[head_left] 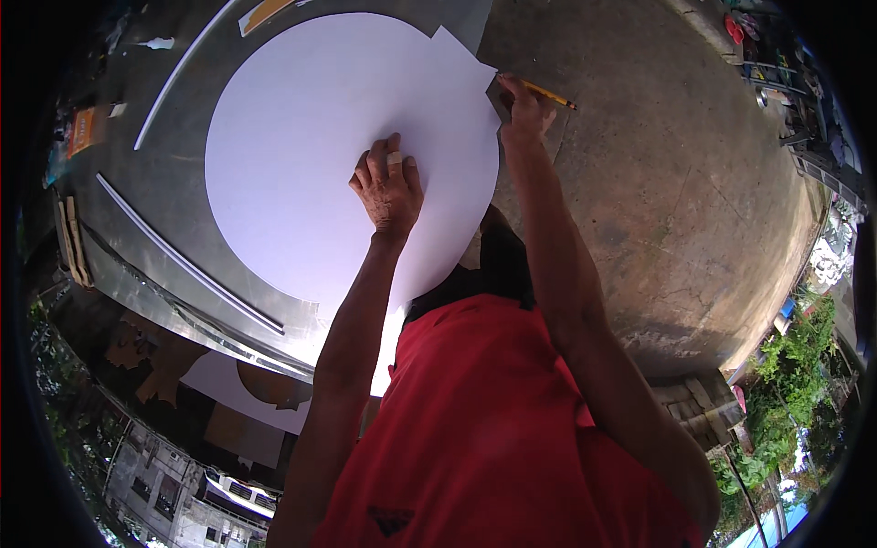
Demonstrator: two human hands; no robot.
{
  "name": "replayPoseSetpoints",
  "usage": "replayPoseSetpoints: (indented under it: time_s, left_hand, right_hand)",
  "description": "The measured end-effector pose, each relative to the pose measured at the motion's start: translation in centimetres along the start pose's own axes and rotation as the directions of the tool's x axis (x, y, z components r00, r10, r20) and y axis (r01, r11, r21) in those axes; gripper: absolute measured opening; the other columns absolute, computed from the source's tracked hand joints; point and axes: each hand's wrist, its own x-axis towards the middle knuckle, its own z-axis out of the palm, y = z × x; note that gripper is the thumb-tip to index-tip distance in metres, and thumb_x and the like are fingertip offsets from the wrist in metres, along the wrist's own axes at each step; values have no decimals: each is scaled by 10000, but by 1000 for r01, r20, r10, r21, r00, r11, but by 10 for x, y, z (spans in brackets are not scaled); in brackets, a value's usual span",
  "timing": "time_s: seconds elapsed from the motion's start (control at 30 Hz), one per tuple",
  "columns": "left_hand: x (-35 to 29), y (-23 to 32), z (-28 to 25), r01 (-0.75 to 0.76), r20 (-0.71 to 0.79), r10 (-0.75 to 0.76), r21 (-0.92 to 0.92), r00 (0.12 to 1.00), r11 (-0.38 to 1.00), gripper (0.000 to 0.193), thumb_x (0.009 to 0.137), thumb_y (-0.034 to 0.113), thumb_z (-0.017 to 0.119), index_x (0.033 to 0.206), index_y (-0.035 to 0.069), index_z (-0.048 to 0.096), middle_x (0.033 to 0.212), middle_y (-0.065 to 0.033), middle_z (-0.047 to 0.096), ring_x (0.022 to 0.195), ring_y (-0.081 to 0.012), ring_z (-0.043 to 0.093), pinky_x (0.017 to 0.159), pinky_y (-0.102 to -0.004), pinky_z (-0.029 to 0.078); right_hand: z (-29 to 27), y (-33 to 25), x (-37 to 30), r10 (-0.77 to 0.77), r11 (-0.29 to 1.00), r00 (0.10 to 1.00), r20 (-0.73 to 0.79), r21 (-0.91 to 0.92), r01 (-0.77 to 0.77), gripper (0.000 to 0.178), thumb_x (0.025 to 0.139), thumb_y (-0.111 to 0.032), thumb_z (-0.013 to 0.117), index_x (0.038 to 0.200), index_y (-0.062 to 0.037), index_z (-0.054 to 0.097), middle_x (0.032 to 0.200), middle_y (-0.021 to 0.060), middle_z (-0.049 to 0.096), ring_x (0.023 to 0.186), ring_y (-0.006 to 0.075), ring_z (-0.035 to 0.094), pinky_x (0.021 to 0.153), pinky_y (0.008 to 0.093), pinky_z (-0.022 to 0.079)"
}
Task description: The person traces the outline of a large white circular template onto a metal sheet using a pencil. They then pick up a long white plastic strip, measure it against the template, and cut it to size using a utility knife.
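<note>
A large round white sheet point(301, 119) lies flat on a grey table. My left hand point(388, 187) rests near its middle, fingers bent and a little apart, tips pressing on the surface; a pale band wraps one finger. At the sheet's far right edge, my right hand point(528, 114) is closed on a yellow pencil point(553, 95), whose dark rear end sticks out to the right; the tip is hidden by the fingers. Just left of this hand, an angular white piece point(461, 57) with notched corners meets the round edge. Whether it is separate, I cannot tell.
Two thin white strips, one curved point(178, 87) and one straighter point(187, 262), lie on the table point(155, 173) left of the sheet. Concrete floor point(649, 192) stretches to the right. Cut brown and white scraps point(242, 434) lie below the table's near edge.
</note>
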Motion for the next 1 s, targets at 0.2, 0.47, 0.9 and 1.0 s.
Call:
replayPoseSetpoints:
  time_s: [0.2, 0.47, 0.9, 1.0]
  left_hand:
    - [1, 1, 0, 10, 20, -10, -30, 1000, 999, 432, 906, 242, 572, 1324, 145, 527, 1292, -35, 463, 1172, -258, 424, 952, -459, 309]
    - [1, -1, -1, 24, 56, -22, -38, 998, 999, 436, 911, 248, 569, 1334, 154, 515, 1317, -33, 435, 1186, -261, 390, 953, -462, 308]
    - [1, -3, 0, -3, 48, 5, -44, 999, 999, 433, 918, 235, 570, 1336, 141, 504, 1319, -55, 425, 1199, -288, 396, 926, -482, 323]
    - [1, -2, 0, 15, 69, -11, -56, 998, 998, 448, 908, 238, 579, 1338, 148, 495, 1331, -46, 416, 1201, -275, 381, 948, -483, 309]
  right_hand:
    - [3, 8, 4, -61, 994, 997, -39, 86, 64, 249, 725, -35, 729, 931, 88, 661, 899, 149, 692, 810, 236, 669, 762, 345, 518]
    - [5, 10, 4, -59, 990, 997, -59, 122, 66, 265, 691, 11, 730, 936, 67, 645, 886, 132, 686, 772, 216, 674, 712, 315, 550]
    - [11, 14, 7, -78, 996, 986, -149, 35, 84, 272, 712, 25, 714, 951, 122, 630, 896, 176, 682, 787, 271, 686, 795, 338, 569]
    - [10, 20, 11, -133, 986, 982, -135, 78, 145, 262, 668, 6, 739, 902, 78, 647, 849, 121, 683, 705, 202, 664, 652, 312, 550]
